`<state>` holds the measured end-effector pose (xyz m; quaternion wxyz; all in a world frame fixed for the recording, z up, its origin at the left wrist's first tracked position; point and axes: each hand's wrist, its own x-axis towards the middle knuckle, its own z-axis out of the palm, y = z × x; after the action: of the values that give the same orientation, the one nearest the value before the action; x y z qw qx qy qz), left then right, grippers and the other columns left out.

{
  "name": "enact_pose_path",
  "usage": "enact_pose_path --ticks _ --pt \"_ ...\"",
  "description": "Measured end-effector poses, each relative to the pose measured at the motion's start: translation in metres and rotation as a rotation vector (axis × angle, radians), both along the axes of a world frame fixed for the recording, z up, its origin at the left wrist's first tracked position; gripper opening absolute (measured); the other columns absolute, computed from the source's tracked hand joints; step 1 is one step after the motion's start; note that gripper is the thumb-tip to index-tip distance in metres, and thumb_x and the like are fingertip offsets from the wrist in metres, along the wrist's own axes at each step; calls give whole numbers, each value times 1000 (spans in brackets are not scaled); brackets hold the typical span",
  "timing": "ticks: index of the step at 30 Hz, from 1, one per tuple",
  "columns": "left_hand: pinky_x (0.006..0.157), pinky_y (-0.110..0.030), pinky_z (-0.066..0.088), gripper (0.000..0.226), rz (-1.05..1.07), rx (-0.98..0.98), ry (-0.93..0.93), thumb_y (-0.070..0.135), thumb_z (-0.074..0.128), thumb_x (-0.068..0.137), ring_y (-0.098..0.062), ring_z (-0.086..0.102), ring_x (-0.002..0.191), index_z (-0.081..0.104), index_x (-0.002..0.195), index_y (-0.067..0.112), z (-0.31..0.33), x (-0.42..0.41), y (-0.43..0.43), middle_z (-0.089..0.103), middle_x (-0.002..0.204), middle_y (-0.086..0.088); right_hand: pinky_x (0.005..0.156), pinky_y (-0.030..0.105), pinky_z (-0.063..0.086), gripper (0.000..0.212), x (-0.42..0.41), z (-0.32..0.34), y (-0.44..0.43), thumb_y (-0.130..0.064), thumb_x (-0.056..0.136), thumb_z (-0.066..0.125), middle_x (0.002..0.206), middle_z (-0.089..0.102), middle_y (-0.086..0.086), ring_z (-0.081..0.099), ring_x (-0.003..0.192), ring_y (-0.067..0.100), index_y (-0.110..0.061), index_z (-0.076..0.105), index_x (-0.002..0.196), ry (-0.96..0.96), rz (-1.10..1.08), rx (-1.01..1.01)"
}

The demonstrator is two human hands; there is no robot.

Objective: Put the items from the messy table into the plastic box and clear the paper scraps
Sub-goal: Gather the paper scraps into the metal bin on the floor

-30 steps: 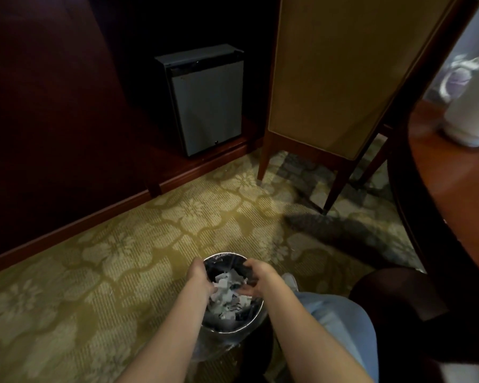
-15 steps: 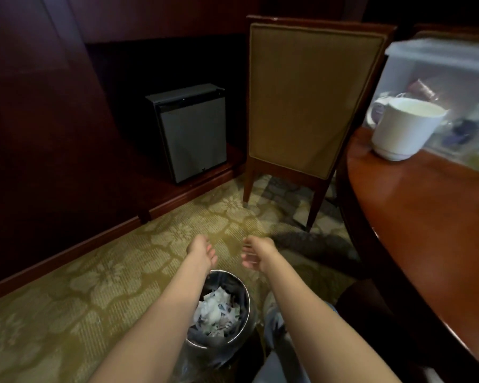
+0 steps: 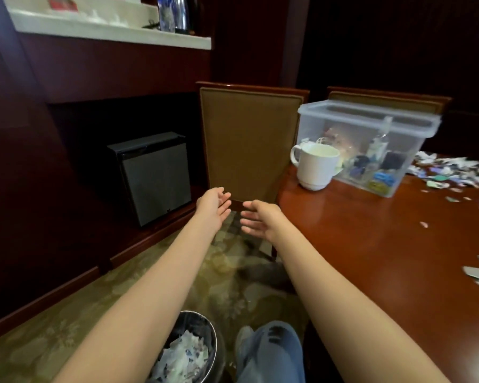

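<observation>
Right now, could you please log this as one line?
left hand open | right hand open | scraps on table | more in bin

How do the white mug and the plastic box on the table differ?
The white mug is opaque; the plastic box is clear, showing items inside. The mug is round with a handle; the box is rectangular and taller. Both stand upright on the table, close together.

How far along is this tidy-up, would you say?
Partly done. The plastic box on the table already holds several items, and the bin on the floor has paper scraps in it. Both the left hand and right hand are empty. Left: many loose scraps on the table, and perhaps the white mug beside the box.
</observation>
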<state>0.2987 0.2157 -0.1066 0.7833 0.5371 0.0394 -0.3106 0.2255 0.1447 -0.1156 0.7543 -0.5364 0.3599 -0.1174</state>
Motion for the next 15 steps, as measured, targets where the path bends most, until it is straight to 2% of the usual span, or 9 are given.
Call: enact_pose_path --ticks 1,3,5,7,9,10,12,15 --pt "101 -32 38 38 -8 -16 -10 4 34 96 -24 50 126 50 131 7 8 -5 -6 58 124 -11 84 34 48 34 -7 10 -5 -12 98 40 101 59 11 58 101 27 -5 52 128 -27 -6 3" --pt "100 -31 39 37 -31 -44 -27 2 34 96 -24 51 124 52 129 6 20 -15 -17 59 119 -11 86 35 46 34 -21 28 -14 -10 97 40 118 57 18 55 118 32 -3 52 128 -66 -27 -10" --pt "98 -31 40 38 -53 -67 -31 1 34 95 -24 52 123 52 128 5 30 -26 -29 59 124 -12 86 34 46 33 -34 41 -26 -10 97 40 126 56 20 54 120 32 -2 52 127 -84 -58 -41" --pt "97 -31 40 39 -92 -88 -41 0 34 94 -24 53 122 52 128 5 37 -37 -41 61 117 -11 85 33 46 33 -48 50 -38 -11 98 39 117 59 17 57 111 30 -3 51 128 -95 -103 -64" --pt "97 -31 39 40 -145 -105 -58 -1 34 94 -24 54 118 51 129 5 44 -51 -52 62 107 -9 83 32 47 34 -65 57 -52 -12 98 40 93 59 11 58 91 25 -2 50 129 -108 -164 -82" --pt "97 -31 39 41 -172 -109 -67 -1 34 93 -24 54 116 51 130 6 47 -57 -57 61 110 -10 80 32 48 35 -74 59 -59 -12 97 40 85 56 9 57 84 23 -2 50 129 -110 -198 -92" --pt "100 -32 39 41 -225 -108 -77 -1 34 94 -24 52 120 50 131 6 50 -70 -69 59 124 -12 78 33 48 35 -93 62 -72 -11 97 41 88 57 10 57 83 23 -2 49 131 -108 -253 -105" --pt "101 -33 38 41 -312 -103 -97 2 34 94 -24 53 118 49 132 6 53 -91 -89 58 126 -14 73 30 49 35 -121 66 -88 -12 98 39 94 60 10 56 73 18 -4 51 129 -94 -332 -132"
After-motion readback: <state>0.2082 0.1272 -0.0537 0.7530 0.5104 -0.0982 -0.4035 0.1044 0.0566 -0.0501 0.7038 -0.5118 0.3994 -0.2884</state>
